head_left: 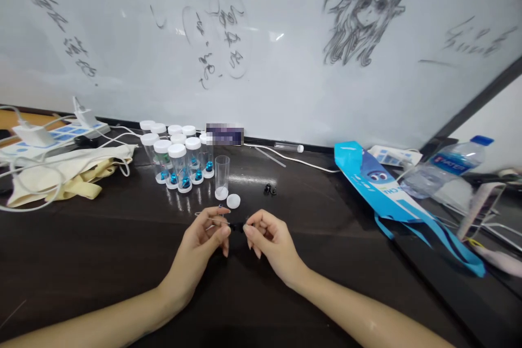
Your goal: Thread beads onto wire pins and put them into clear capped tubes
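Observation:
My left hand (206, 234) is closed, thumb against fingers, on one end of a small black part (236, 226). A thin, pale wire-like strand (216, 221) shows at the left fingers. The other end of the black part is pinched between the thumb and fingertips of my right hand (267, 234). What exactly the part is, I cannot tell. Just beyond my hands an uncapped clear tube (222, 174) stands upright, with its white cap (233, 201) lying beside it. Two little black pieces (269, 190) lie farther right on the dark table.
Several white-capped clear tubes (178, 168) holding shiny blue items stand at the back left. A capped tube (289, 147) lies by the whiteboard (285, 81). Left are a cream cloth bag (53, 174) and cables; right, a blue bag (379, 187) and a water bottle (452, 166).

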A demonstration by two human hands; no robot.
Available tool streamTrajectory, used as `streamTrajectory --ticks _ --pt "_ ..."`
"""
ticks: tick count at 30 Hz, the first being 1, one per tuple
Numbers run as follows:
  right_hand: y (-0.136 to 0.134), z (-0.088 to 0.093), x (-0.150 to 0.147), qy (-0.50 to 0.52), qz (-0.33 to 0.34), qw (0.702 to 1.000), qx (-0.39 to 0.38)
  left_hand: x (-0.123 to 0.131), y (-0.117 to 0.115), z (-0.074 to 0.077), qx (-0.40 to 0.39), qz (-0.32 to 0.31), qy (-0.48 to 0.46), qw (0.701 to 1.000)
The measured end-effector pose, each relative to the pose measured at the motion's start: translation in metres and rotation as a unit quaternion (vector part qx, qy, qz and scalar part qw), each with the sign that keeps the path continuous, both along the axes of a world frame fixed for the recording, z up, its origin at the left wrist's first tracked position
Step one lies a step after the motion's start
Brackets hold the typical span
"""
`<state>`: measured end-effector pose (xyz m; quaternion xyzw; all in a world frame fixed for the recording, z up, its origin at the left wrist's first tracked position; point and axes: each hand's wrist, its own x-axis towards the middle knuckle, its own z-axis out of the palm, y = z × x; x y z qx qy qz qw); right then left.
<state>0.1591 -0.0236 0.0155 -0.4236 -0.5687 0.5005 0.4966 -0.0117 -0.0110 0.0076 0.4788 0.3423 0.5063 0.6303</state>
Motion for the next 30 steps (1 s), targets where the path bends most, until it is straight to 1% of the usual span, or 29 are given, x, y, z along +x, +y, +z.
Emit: streamTrajectory --ticks 4,8,11,16,20,24,27,30 --pt "0.000 0.000 0.000 -0.006 0.011 1.000 -0.003 -0.001 0.003 0.002 -0.023 -0.054 -0.008 0.998" --pt "-0.001 0.000 0.000 -0.016 0.042 0.999 -0.006 -0.005 0.000 0.004 -0.026 -0.084 -0.001 0.996" --pt "-0.001 0.000 0.001 -0.018 0.059 0.998 -0.010 -0.007 -0.003 0.007 -0.025 -0.092 0.011 0.995" --pt "0.000 -0.004 0.002 -0.001 0.098 0.995 -0.019 -0.008 -0.005 0.007 -0.017 -0.069 0.012 0.997" --pt "-0.001 -0.007 0.002 -0.033 0.101 0.994 -0.009 -0.009 -0.005 0.006 -0.008 -0.066 0.020 0.998" --pt "-0.003 -0.002 0.002 -0.059 0.098 0.993 -0.005 -0.010 -0.004 0.006 -0.021 -0.068 0.021 0.997" --pt "-0.004 0.002 0.001 -0.058 0.070 0.996 0.006 -0.010 -0.002 0.004 -0.054 -0.074 0.000 0.996" --pt "-0.005 0.001 -0.001 -0.082 0.039 0.996 0.026 -0.010 0.002 0.003 -0.096 -0.078 -0.033 0.992"
